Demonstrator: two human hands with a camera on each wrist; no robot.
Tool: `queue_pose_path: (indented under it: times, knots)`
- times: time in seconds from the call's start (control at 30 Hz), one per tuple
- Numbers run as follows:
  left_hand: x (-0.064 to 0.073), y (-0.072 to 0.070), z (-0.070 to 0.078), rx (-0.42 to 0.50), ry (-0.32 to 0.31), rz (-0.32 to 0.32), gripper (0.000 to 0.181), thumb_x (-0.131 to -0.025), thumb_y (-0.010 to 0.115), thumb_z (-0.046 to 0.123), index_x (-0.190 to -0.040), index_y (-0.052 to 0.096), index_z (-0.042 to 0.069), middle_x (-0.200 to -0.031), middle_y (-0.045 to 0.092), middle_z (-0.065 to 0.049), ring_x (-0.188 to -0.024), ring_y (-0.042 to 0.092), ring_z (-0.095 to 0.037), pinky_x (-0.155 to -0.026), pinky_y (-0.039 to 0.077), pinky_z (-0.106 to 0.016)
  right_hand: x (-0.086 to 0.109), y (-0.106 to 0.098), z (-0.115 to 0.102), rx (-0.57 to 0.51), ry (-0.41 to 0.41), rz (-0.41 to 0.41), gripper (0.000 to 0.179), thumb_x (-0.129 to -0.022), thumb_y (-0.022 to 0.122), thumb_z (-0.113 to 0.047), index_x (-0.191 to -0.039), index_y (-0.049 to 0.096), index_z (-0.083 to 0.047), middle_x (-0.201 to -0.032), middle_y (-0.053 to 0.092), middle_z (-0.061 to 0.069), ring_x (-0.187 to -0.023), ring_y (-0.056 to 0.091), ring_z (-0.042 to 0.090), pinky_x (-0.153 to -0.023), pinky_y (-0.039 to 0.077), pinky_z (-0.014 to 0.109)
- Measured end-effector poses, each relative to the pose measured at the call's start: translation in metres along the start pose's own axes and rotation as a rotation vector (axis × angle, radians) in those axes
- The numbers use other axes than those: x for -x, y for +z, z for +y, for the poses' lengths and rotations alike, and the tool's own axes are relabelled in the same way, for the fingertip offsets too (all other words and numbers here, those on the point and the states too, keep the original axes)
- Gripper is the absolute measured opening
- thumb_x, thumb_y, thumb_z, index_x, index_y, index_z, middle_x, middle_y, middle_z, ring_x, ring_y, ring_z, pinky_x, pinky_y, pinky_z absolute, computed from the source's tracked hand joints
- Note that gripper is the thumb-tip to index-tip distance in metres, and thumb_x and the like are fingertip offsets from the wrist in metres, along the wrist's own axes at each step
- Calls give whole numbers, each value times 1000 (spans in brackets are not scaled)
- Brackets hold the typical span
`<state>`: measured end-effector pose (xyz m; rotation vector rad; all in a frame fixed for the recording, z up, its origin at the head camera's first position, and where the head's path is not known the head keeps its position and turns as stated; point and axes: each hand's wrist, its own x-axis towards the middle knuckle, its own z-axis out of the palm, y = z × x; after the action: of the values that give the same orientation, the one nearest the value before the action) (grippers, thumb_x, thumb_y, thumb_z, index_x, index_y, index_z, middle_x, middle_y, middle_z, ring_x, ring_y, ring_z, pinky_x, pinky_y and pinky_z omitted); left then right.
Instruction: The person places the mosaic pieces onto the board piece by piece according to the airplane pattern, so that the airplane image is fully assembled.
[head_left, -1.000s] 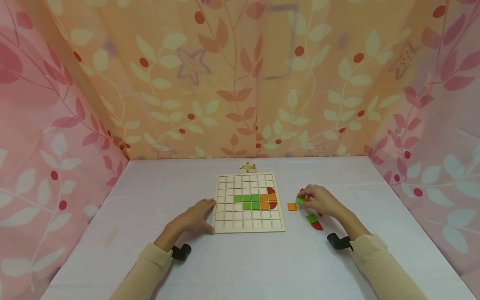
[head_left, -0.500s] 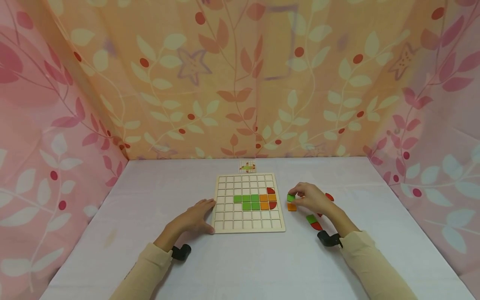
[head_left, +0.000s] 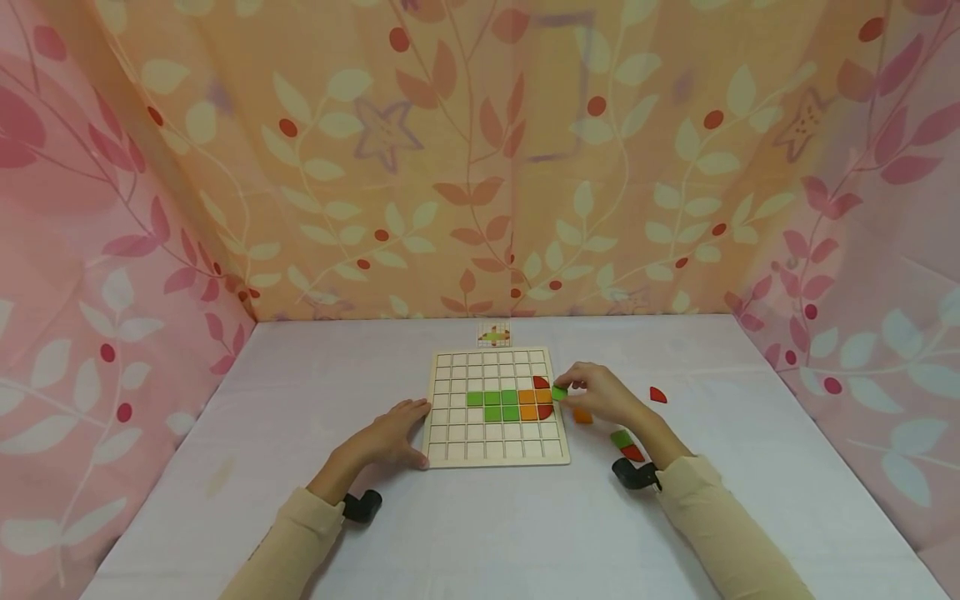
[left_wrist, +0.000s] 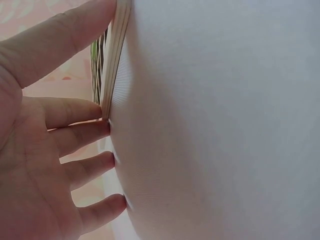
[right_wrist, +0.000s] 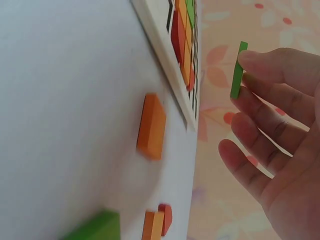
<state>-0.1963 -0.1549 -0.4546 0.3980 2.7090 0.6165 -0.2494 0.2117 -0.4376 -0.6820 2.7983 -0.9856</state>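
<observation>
My right hand (head_left: 602,395) pinches a green square tile (head_left: 559,392) between thumb and fingertips, at the right edge of a pale wooden grid board (head_left: 457,432). In the right wrist view this green tile (right_wrist: 238,70) is raised off the table and seen edge-on, with the other fingers loosely bent below it. My left hand (head_left: 390,434) rests beside the board's left edge, thumb and fingertips touching it, fingers spread. On the board, green tiles (head_left: 492,406) lie in two rows, then orange tiles (head_left: 528,403), with red quarter-round pieces (head_left: 542,382) at the right end.
Right of the board lie an orange tile (head_left: 582,416), a green tile (head_left: 621,438), a red quarter-round piece (head_left: 633,453) and another red piece (head_left: 657,395). A small pattern card (head_left: 494,334) lies behind the board. Floral cloth (head_left: 480,167) surrounds the white table.
My right hand has carried the green tile leftward from the loose pieces to the board's right edge, uncovering a red piece behind it. The left hand and the board have stayed put.
</observation>
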Motion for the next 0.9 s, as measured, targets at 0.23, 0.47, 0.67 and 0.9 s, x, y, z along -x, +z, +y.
queue_pose_path:
  times: [0.23,0.47,0.67,0.9]
  knots:
    - [0,-1,-1,-4,17,5,95,-71,86,25,-148,37,0,-157,33,-16,-148,23,-40,-116,24,-61,-9,5,-13,-12,-38,-9,26,-83,73,-12,-108,73,-5,-100,68,5,-91,56,24,-80,48,33]
    - [-1,-1,-2,-13,13,6,94,-72,86,25,-148,37,1,-158,33,-15,-148,23,-39,-115,25,-62,-22,14,-25,-9,-98,-12,26,-83,74,-14,-107,73,-5,-100,68,6,-92,58,29,-80,48,33]
    - [-2,-1,-1,-3,8,2,94,-71,86,25,-148,37,1,-158,33,-15,-148,23,-40,-115,25,-62,-33,24,-35,-12,-128,-43,25,-85,73,-14,-109,73,-6,-101,69,4,-94,59,25,-83,49,34]
    - [-2,1,-1,-8,8,2,96,-71,86,26,-149,36,1,-158,33,-16,-148,22,-40,-115,25,-62,-43,36,-46,-10,-167,-65,25,-85,72,-11,-109,73,-5,-99,69,4,-94,62,20,-84,54,32]
